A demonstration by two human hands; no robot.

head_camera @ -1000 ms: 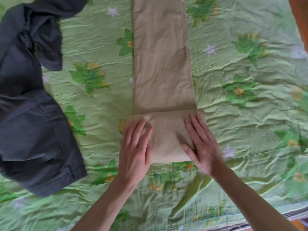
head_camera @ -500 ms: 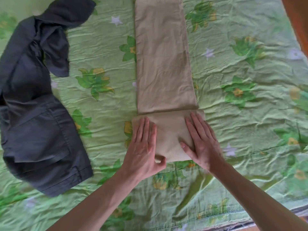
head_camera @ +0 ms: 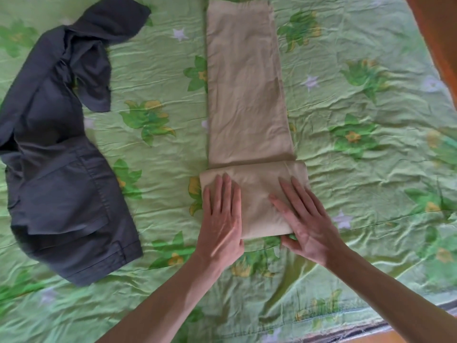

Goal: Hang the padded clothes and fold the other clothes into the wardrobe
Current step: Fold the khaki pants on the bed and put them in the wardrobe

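A beige garment [head_camera: 247, 95] lies as a long narrow strip down the middle of the bed, its near end folded over into a thick flap [head_camera: 257, 191]. My left hand [head_camera: 221, 219] lies flat on the flap's left part, fingers straight. On the flap's right part rests my right hand [head_camera: 306, 219], fingers spread, with its thumb at the flap's near edge. A dark grey garment [head_camera: 57, 149] lies crumpled on the left of the bed, apart from both hands.
The bed carries a wrinkled green cover with a flower print [head_camera: 371, 169]. A strip of orange-brown floor [head_camera: 437, 33] shows at the top right. The bed's near edge [head_camera: 371, 328] runs along the bottom right.
The view has shifted slightly, so the clothes sit further right in frame. My left hand slid a little toward the flap's left edge. Both hands stay flat on the folded flap.
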